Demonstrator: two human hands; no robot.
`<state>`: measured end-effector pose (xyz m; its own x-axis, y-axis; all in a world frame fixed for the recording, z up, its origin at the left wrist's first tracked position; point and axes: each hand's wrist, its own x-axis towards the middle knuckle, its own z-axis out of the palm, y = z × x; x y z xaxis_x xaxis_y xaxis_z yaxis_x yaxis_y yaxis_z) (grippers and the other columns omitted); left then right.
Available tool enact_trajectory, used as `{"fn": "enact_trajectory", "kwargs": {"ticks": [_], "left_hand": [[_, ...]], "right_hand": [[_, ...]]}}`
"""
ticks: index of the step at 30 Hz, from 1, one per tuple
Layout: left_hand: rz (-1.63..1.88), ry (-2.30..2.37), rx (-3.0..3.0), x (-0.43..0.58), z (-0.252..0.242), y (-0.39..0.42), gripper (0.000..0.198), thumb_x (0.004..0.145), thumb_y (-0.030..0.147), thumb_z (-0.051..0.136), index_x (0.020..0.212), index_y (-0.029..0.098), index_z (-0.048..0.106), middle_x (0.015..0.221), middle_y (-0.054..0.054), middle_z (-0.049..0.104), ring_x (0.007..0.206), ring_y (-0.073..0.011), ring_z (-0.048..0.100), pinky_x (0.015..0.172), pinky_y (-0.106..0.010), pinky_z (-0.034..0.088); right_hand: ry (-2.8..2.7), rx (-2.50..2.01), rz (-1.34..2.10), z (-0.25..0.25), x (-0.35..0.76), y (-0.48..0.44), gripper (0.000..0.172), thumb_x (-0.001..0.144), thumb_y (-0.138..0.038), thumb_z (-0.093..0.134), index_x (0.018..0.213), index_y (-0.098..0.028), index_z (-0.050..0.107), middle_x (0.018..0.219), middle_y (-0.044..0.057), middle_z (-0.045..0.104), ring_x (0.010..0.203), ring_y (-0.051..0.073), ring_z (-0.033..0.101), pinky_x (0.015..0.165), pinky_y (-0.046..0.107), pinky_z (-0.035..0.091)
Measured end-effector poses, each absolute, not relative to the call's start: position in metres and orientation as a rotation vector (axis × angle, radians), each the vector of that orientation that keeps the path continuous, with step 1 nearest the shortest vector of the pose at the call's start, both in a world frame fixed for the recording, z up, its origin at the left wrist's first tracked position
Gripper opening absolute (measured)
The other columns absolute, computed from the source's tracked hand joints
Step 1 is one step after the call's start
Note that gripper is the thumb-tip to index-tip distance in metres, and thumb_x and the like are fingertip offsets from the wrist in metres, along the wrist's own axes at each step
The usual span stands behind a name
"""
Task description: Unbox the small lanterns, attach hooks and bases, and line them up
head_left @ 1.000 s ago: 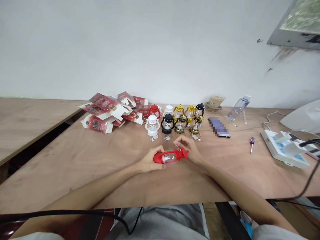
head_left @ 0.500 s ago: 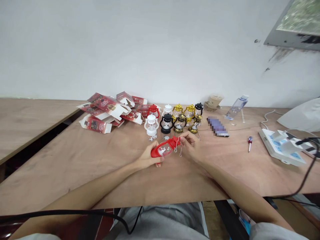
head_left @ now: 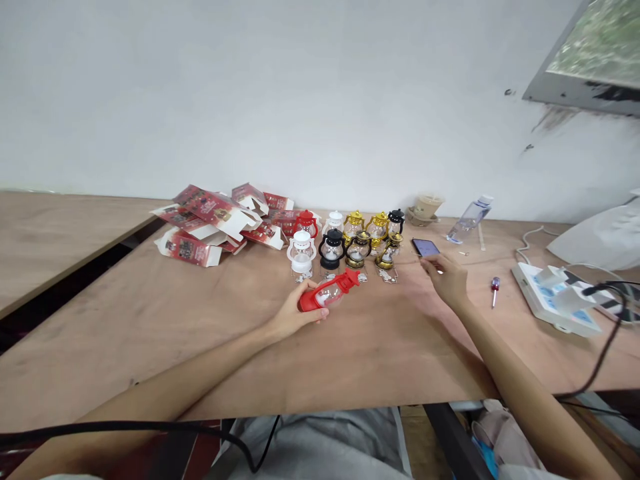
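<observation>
My left hand (head_left: 300,310) is wrapped round a small red lantern (head_left: 330,293) with a clear globe, tilted with its top toward the right. My right hand (head_left: 447,277) is over the table near the phone (head_left: 425,247), its thumb and fingers pinched on a thin wire hook (head_left: 416,255) that is blurred and partly hidden. Beyond the hands stand more small lanterns, among them a white lantern (head_left: 302,253), a black lantern (head_left: 332,249) and a bronze lantern (head_left: 358,251). A dark gold lantern (head_left: 389,252) leans at the right of the front row.
Flattened red boxes (head_left: 210,213) are heaped at the left. Toward the right are a cup (head_left: 428,205), a water bottle (head_left: 469,219), a screwdriver (head_left: 495,291) and a power strip (head_left: 557,300) with plugs. A black cable (head_left: 613,347) runs over the table's front edge.
My right hand has left the red lantern's top and moved right, toward the phone. The wire that hung at the lantern's top is gone from there. My left hand still holds the lantern.
</observation>
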<state>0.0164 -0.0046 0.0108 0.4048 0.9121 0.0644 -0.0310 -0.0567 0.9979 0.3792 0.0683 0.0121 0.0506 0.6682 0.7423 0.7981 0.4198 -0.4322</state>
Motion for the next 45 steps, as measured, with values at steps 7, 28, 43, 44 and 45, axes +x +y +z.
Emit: {"fn": "enact_trajectory", "kwargs": {"ticks": [7, 28, 43, 44, 45], "left_hand": [[1.0, 0.886, 1.511, 0.016, 0.012, -0.007, 0.046, 0.065, 0.04, 0.073, 0.09, 0.018, 0.042, 0.075, 0.005, 0.048, 0.059, -0.0063, 0.043, 0.054, -0.018, 0.037], [1.528, 1.624, 2.34, 0.007, 0.033, -0.022, 0.037, 0.068, 0.039, 0.075, 0.1, 0.024, 0.063, 0.093, -0.004, 0.055, 0.093, -0.0232, 0.044, 0.079, -0.035, 0.029], [1.281, 1.265, 2.817, 0.004, 0.02, -0.02, 0.029, 0.089, 0.029, 0.052, 0.116, 0.019, 0.052, 0.108, -0.008, 0.067, 0.102, -0.0219, 0.058, 0.092, -0.04, 0.019], [1.27, 1.252, 2.825, 0.004, 0.02, -0.021, 0.03, 0.088, 0.028, 0.052, 0.116, 0.018, 0.051, 0.107, -0.008, 0.067, 0.1, -0.0216, 0.059, 0.091, -0.039, 0.02], [1.251, 1.24, 2.83, 0.004, 0.021, -0.021, 0.031, 0.087, 0.028, 0.053, 0.116, 0.017, 0.051, 0.106, -0.008, 0.067, 0.098, -0.0213, 0.059, 0.089, -0.038, 0.022]], "right_hand": [[-1.657, -1.363, -0.403, -0.008, 0.395, 0.058, 0.029, 0.09, -0.039, 0.045, 0.082, -0.018, 0.063, 0.083, 0.009, 0.064, 0.076, 0.018, 0.061, 0.064, 0.028, 0.049], [-1.963, -0.73, -0.252, 0.04, 0.25, -0.003, 0.01, 0.085, -0.017, 0.056, 0.091, -0.022, 0.063, 0.081, 0.005, 0.066, 0.076, 0.015, 0.063, 0.067, 0.027, 0.051], [-2.227, -0.406, -0.363, 0.025, 0.193, -0.001, 0.016, 0.087, -0.01, 0.048, 0.082, -0.019, 0.059, 0.077, 0.005, 0.064, 0.066, 0.013, 0.054, 0.06, 0.027, 0.041], [-2.24, -0.384, -0.423, 0.024, 0.193, -0.001, 0.015, 0.087, -0.008, 0.047, 0.082, -0.018, 0.057, 0.077, 0.005, 0.064, 0.065, 0.014, 0.054, 0.059, 0.027, 0.041], [-2.246, -0.364, -0.467, 0.022, 0.192, -0.001, 0.015, 0.087, -0.008, 0.046, 0.082, -0.017, 0.056, 0.078, 0.006, 0.064, 0.066, 0.014, 0.054, 0.06, 0.027, 0.042]]}}
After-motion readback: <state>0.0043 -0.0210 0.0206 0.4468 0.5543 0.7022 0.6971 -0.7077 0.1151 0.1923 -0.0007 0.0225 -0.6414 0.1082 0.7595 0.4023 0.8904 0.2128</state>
